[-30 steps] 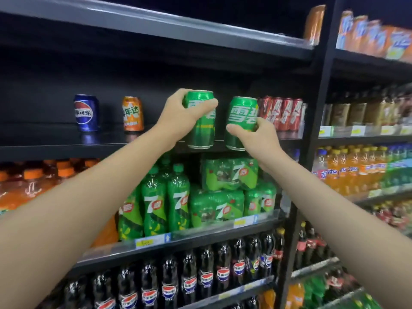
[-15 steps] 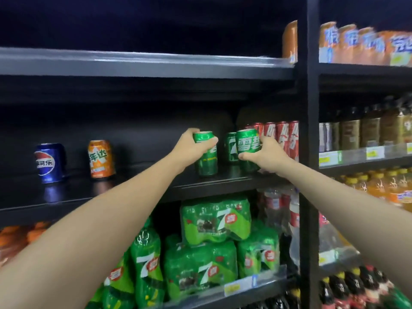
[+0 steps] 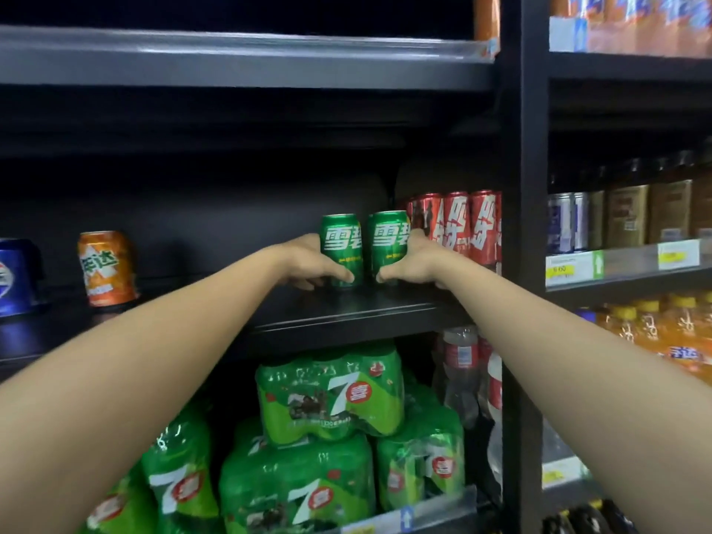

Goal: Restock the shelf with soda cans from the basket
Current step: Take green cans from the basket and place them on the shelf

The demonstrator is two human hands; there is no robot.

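Two green soda cans stand upright side by side on the dark middle shelf [image 3: 346, 306]. My left hand [image 3: 308, 264] grips the left green can [image 3: 341, 244] low on its side, thumb across the front. The right green can [image 3: 389, 242] is held the same way by my right hand [image 3: 412, 264]. Both cans sit just left of a row of red cans [image 3: 458, 225]. The basket is out of view.
An orange can [image 3: 106, 267] and a blue can [image 3: 15, 275] stand further left on the same shelf, with bare shelf between them and my hands. Green 7-Up packs [image 3: 331, 395] fill the shelf below. A black upright post [image 3: 524, 264] bounds the bay on the right.
Both hands have pushed the two green cans further back onto the shelf beside the red cans, and the cans now face label-forward. The camera has moved closer and to the right.
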